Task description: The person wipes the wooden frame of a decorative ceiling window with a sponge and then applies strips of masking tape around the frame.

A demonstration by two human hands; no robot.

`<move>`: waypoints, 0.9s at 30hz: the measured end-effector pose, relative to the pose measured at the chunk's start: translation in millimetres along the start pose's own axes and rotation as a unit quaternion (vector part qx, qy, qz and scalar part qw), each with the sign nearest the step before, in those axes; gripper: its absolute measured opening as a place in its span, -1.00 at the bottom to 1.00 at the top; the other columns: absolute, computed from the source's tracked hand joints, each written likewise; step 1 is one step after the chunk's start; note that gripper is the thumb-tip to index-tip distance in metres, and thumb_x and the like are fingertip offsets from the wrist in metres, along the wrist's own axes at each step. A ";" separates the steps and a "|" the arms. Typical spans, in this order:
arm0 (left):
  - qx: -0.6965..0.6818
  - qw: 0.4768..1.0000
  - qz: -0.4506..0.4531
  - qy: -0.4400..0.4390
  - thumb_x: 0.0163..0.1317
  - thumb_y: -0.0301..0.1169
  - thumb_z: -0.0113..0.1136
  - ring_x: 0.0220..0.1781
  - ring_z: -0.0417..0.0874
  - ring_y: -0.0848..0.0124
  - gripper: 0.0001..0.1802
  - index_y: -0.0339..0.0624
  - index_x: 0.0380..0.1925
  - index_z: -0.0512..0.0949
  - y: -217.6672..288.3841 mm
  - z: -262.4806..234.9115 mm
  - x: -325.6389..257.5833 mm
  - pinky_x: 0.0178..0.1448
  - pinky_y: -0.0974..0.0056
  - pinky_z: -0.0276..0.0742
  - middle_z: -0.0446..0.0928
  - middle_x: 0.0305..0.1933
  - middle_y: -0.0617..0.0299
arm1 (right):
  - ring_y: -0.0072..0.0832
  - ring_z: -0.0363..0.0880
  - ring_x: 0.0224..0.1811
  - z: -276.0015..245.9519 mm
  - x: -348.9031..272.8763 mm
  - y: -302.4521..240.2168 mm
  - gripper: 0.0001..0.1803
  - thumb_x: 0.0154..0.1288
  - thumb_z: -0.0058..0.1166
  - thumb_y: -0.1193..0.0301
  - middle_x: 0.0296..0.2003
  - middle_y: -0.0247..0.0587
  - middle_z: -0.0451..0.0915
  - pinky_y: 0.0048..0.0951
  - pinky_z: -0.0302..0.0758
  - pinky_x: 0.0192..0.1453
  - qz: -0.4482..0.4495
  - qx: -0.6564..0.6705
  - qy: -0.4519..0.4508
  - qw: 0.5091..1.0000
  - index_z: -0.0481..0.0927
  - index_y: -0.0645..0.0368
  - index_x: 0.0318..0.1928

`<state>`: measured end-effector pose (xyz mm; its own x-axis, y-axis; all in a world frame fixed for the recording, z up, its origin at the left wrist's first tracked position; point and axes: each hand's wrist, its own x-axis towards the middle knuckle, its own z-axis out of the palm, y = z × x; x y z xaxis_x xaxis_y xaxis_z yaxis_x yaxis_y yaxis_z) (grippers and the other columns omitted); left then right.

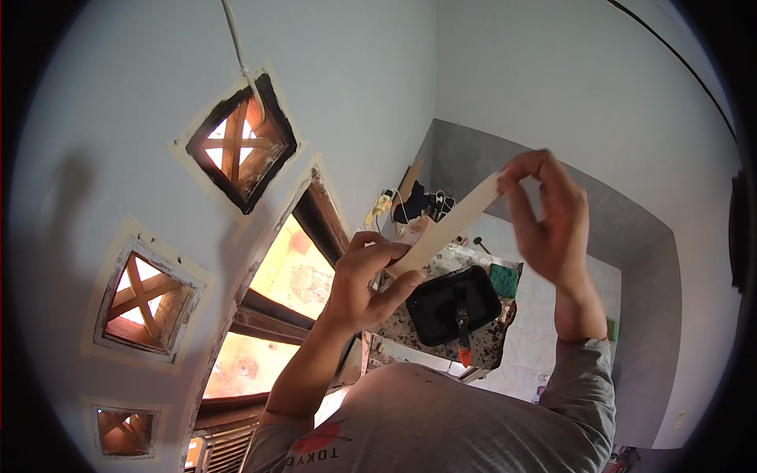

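Observation:
A cream strip of masking tape (456, 218) is stretched at a slant between my two hands, in front of my chest. My left hand (367, 280) pinches its lower end between thumb and fingers. A roundish pale thing (415, 229) shows just behind those fingers; whether it is the tape's roll I cannot tell. Higher up and to the right, my right hand (548, 217) grips the other end with thumb and forefinger. Below the strip, a black paint tray (426, 315) rests on a paint-spattered board (493, 335). A paintbrush (464, 347) with an orange handle tip lies across the tray.
A green pad (505, 280) lies beside the tray. On the left wall, a diamond-shaped opening (272, 98) has a black-painted border edged with tape. Two smaller openings (189, 307) and a large brown-framed window (276, 307) are nearby. A cable (233, 35) hangs above.

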<state>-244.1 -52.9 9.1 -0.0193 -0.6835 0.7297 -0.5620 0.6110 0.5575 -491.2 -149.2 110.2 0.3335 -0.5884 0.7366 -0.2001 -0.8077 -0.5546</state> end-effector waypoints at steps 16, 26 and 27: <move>-0.030 0.990 -0.106 -0.086 0.45 -0.48 0.28 -0.49 0.68 0.41 -0.45 -0.43 0.41 0.52 44.7 -27.1 -17.6 -0.28 0.29 0.57 0.79 -0.10 -0.09 | -0.47 0.60 -0.25 -6.0 2.4 -19.2 -0.80 0.30 0.15 0.85 -0.26 -0.18 0.65 -0.41 0.56 -0.03 -0.086 0.050 0.035 0.994 0.59 0.37 -0.14; -0.061 0.967 -0.246 -0.014 0.60 -0.48 0.24 -0.59 0.55 0.64 -0.89 -0.34 -0.10 0.59 44.7 -37.2 -12.4 -0.47 0.42 0.31 0.59 -0.62 0.27 | -0.43 0.63 -0.05 -12.5 -2.7 -6.8 -0.79 0.34 0.24 0.83 -0.15 -0.09 0.62 -0.42 0.58 0.11 -0.063 0.111 0.000 0.992 0.58 0.41 -0.08; -0.045 0.968 -0.246 -0.019 0.61 -0.48 0.23 -0.60 0.54 0.65 -0.88 -0.34 -0.10 0.58 41.6 -42.5 -11.6 -0.48 0.42 0.29 0.57 -0.62 0.28 | -0.44 0.64 -0.04 -12.0 -1.4 -6.4 -0.77 0.34 0.25 0.84 -0.15 -0.09 0.62 -0.43 0.57 0.13 -0.058 0.140 -0.006 0.988 0.58 0.41 -0.07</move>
<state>-232.1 -2.5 40.6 0.2002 -0.9140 0.3528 -0.4370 0.2390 0.8671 -501.5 -143.7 117.3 0.3504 -0.4906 0.7978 0.1022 -0.8267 -0.5533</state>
